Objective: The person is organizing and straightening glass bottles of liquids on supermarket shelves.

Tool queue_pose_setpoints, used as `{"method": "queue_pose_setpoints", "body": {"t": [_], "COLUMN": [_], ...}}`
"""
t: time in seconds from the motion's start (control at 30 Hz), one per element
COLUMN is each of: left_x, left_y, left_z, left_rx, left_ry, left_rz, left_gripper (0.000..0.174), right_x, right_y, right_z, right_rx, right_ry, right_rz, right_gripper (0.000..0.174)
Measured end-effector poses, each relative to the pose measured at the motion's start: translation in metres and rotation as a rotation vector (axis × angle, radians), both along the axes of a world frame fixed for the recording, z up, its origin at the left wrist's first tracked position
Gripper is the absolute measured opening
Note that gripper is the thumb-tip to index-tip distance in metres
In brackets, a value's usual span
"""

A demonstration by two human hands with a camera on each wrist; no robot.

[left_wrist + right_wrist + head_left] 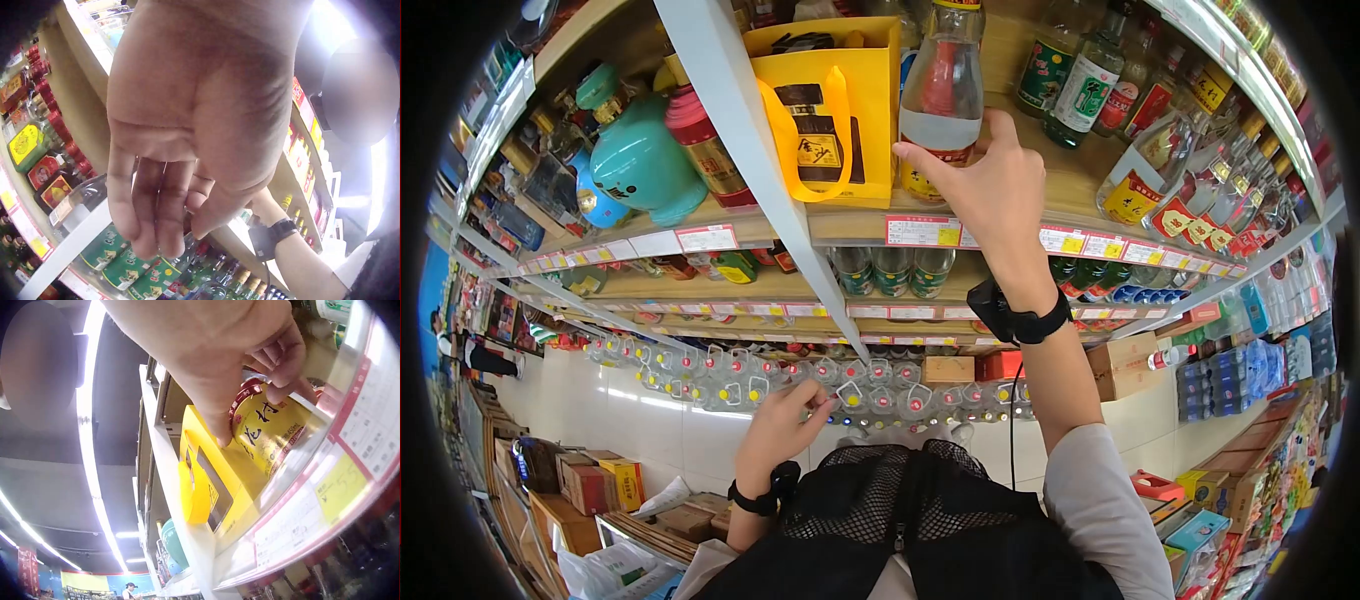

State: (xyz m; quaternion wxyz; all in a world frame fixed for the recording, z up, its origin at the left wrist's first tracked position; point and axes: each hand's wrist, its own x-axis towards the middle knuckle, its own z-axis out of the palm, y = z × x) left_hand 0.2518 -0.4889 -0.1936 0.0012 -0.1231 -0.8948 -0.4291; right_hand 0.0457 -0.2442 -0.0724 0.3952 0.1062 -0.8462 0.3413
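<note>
On the upper shelf a clear liquor bottle (941,105) with a yellow label (265,428) stands upright near the front edge. My right hand (1003,190) grips it low down, thumb across the label's side and fingers curled round the far side, partly hidden by the glass. Just left of the bottle is a yellow gift bag (872,110) with a ribbon handle. My left hand (785,428) hangs lower, in front of the bottom shelves, fingers loosely curled with nothing in them.
A white upright post (745,120) divides the shelf left of the bag. Beyond it sits a turquoise bottle (645,160). More bottles (1086,85) stand to the right. Price tags (922,231) line the shelf edge. Large jugs (880,400) crowd the floor below.
</note>
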Motion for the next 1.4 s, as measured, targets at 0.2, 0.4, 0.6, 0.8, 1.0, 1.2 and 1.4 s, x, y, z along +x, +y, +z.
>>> {"method": "queue_pose_setpoints", "body": {"t": [0.2, 0.4, 0.6, 0.8, 1.0, 1.2, 1.4], "left_x": [-0.021, -0.033, -0.037, -0.039, -0.036, -0.023, -0.018], "left_y": [0.016, 0.031, 0.051, 0.074, 0.082, 0.072, 0.054], "left_z": [0.020, 0.008, 0.003, 0.009, 0.008, 0.012, 0.004], "left_rx": [0.004, -0.016, -0.034, 0.033, 0.050, 0.083, 0.101], "left_ry": [0.058, 0.074, -0.024, -0.043, -0.025, -0.072, -0.048], "left_rz": [-0.078, -0.126, -0.206, -0.255, -0.286, -0.243, -0.212], "left_gripper": [0.015, 0.016, 0.015, 0.013, 0.014, 0.014, 0.013], "right_x": [0.006, 0.046, 0.043, 0.027, -0.005, -0.011, -0.023], "right_y": [0.004, 0.066, 0.155, 0.200, 0.207, 0.187, 0.148], "right_z": [0.005, 0.003, 0.023, 0.060, 0.079, 0.074, 0.066], "right_rx": [-0.017, -0.420, -0.202, 0.002, 0.108, -0.042, -0.016], "right_ry": [-0.028, 0.134, 0.484, 0.370, 0.269, 0.254, 0.393], "right_rz": [0.057, 0.018, -0.210, -0.247, -0.222, -0.164, -0.050], "right_gripper": [0.065, 0.043, 0.050, 0.065, 0.062, 0.043, 0.042]}}
